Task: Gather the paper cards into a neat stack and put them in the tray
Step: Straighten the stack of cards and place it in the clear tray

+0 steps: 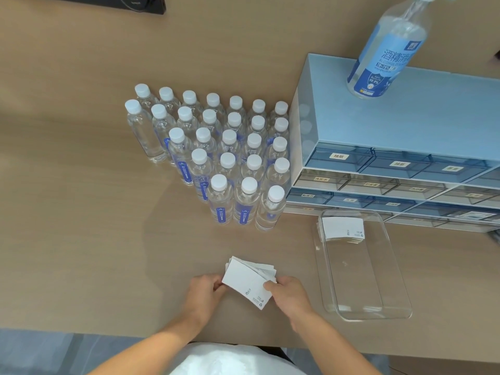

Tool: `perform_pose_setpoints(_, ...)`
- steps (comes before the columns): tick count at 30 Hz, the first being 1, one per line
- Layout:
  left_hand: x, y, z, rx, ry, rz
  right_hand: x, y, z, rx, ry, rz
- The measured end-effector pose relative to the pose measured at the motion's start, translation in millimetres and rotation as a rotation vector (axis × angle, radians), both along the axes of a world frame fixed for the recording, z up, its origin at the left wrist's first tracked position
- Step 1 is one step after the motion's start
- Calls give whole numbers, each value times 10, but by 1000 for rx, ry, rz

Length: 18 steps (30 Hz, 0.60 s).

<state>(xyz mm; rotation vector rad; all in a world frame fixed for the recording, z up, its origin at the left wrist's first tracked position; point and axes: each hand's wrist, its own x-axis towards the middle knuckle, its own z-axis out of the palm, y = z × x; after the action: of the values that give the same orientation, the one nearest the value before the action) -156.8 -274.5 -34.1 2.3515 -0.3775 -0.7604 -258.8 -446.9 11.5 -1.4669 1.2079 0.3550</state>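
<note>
A bunch of white paper cards (247, 281) is held just above the tan table (81, 212) near its front edge, between both hands. The cards are plain white with small dark printed marks near one corner of the top card, and they are not yet squared: the top card sits tilted, and the edges of the cards beneath fan out past it toward the upper right. The left hand (204, 295) pinches the left edge of the bunch, fingers curled under and thumb on top. The right hand (288, 293) grips the right side, its thumb pressed on the face of the top card and its fingers closed around the edge. To the right stands a clear plastic tray (378, 315), long and shallow with rounded corners, and in its far end lies a second small stack of cards (342, 228), white with the same tiny marks at one corner, its lower cards slightly offset. Behind the held cards, water bottles (216, 155) with white caps stand in rows. A blue drawer cabinet (405, 120) with labelled drawers sits beyond the tray, and a spray bottle (389, 50) with a blue label stands on top of it.
</note>
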Motion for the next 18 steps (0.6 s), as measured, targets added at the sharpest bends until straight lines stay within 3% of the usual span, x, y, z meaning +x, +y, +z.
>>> perform_pose_setpoints(6,118,54,134,147,123,-143,-11,-75,42,-144,-16,214)
perform_pose_setpoints(10,238,43,352,261,42,-318,-21,-188,67,-290,11,384)
perform_pose_setpoints(12,234,-101,461,257,-80,-492,-26,-221,54,-213,36,306)
perform_pose_setpoints(15,136,-467,473,371,-297,-870,-55,-223,31,41,31,-3)
perform_pose_setpoints(18,65,-710,365,480,-429,-1008,-79,-204,-5,145,-13,-188)
